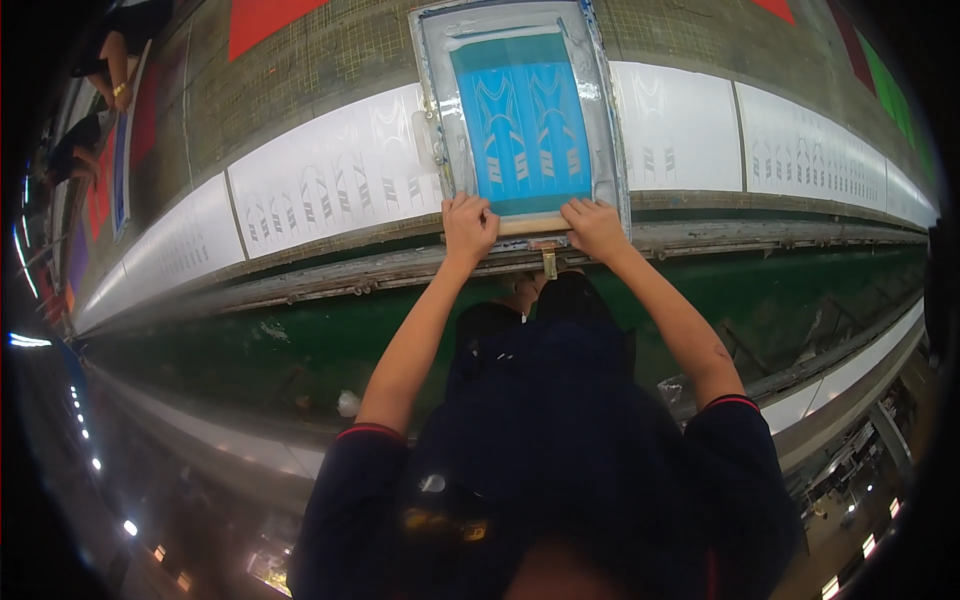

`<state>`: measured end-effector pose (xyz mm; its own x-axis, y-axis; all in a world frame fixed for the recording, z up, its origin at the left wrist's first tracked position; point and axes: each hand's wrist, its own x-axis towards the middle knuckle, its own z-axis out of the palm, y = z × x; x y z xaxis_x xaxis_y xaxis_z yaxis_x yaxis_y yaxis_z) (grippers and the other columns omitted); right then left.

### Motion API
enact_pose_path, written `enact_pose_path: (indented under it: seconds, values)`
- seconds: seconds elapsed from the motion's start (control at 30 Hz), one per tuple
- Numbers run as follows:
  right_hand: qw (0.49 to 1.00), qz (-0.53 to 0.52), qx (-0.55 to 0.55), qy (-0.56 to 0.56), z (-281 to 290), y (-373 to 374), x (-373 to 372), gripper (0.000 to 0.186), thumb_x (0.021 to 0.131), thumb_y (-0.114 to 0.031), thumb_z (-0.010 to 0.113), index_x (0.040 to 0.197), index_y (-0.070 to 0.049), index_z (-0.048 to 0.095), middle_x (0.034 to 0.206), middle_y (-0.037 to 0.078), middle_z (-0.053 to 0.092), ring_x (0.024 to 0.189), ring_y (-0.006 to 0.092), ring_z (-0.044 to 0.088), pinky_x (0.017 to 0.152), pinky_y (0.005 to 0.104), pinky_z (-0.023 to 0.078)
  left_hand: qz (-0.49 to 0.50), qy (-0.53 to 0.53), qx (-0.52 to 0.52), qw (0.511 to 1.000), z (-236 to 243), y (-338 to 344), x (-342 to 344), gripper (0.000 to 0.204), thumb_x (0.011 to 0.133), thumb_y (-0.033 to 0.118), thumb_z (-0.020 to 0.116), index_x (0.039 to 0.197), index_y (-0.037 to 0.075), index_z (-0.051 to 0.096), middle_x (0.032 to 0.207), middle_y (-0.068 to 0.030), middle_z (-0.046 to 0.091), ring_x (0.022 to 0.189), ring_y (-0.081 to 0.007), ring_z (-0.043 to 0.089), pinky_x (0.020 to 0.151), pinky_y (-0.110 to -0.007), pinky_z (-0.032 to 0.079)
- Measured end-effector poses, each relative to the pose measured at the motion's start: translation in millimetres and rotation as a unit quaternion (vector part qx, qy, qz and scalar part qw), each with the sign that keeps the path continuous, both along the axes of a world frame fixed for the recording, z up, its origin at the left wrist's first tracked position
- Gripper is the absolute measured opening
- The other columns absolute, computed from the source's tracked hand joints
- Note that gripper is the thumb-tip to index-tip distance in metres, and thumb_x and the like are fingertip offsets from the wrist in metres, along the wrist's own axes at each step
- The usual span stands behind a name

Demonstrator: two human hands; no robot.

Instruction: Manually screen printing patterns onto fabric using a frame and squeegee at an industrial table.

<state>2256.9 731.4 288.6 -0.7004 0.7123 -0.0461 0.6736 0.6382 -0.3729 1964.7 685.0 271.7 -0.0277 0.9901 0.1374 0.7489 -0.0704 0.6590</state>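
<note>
A screen-printing frame [607,110] lies on the long work table in front of me. Its blue mesh [535,90] carries pale curved and striped patterns, and grey smears cover the border around it. Across the near end of the mesh is a squeegee [533,226] with a pale, wood-coloured bar. My left hand [470,225] is closed around the bar's left end. At its right end my right hand [595,227] grips the same bar, with its fingers bent over the top. A small metal bracket [549,262] sticks out from the frame's near edge.
White sheets [685,125] with rows of grey printed marks run along the table on both sides. A rail [370,275] follows its near edge above a green floor [300,340]. Other people's arms [118,75] show at the far left. A red sheet [265,22] lies farther back.
</note>
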Motion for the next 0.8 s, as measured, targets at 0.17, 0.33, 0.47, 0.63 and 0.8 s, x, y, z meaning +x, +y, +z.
enact_pose_path:
  seconds: [0.17,0.33,0.47,0.63,0.8]
  values:
    - [0.999,0.033,-0.023,0.017,4.8,69.0,-12.4,0.035,0.075,-0.017,0.083,0.105,-0.010,0.066,0.096,0.007,0.069,0.092,0.0309,0.072,0.075,0.0474,0.057,-0.001,0.034,-0.027,0.999,14.3,48.6,-14.3,0.025,0.089,0.020,0.066,0.072,0.003,0.074,0.073,-0.0135,0.068,0.086,-0.0339,0.061,0.089,-0.048,0.040]
    - [0.999,0.031,0.039,0.009,-7.7,275.1,-67.9,0.031,0.081,-0.022,0.083,0.108,-0.011,0.071,0.099,0.009,0.074,0.095,0.0340,0.075,0.078,0.0489,0.059,0.020,0.086,-0.004,0.996,-10.5,246.6,-69.8,0.041,0.096,0.030,0.059,0.072,0.000,0.075,0.076,-0.0192,0.071,0.090,-0.0356,0.063,0.092,-0.052,0.039]
    - [0.996,0.015,0.083,-0.006,-8.8,391.9,-99.4,0.030,0.084,-0.032,0.084,0.104,-0.011,0.075,0.096,0.013,0.079,0.094,0.0374,0.076,0.082,0.0491,0.060,0.042,0.073,0.073,0.994,-32.6,370.6,-96.1,0.041,0.096,0.029,0.058,0.072,-0.001,0.073,0.079,-0.0222,0.072,0.086,-0.0411,0.062,0.086,-0.054,0.042]
    - [0.998,-0.008,0.064,-0.024,-14.7,363.5,-92.9,0.030,0.082,-0.033,0.083,0.100,-0.010,0.076,0.094,0.015,0.077,0.092,0.0383,0.076,0.080,0.0519,0.059,0.026,0.010,0.060,0.998,-38.5,356.4,-90.0,0.039,0.096,0.028,0.052,0.080,-0.002,0.072,0.079,-0.0296,0.067,0.076,-0.0505,0.062,0.071,-0.059,0.046]
    - [0.996,0.003,0.080,0.049,-15.0,233.8,-57.3,0.029,0.082,-0.027,0.087,0.100,-0.013,0.069,0.091,0.006,0.071,0.084,0.0299,0.074,0.070,0.0448,0.058,0.006,-0.033,0.037,0.999,-32.0,229.8,-57.3,0.034,0.096,0.021,0.057,0.071,0.001,0.066,0.073,-0.0208,0.063,0.082,-0.0412,0.059,0.076,-0.053,0.042]
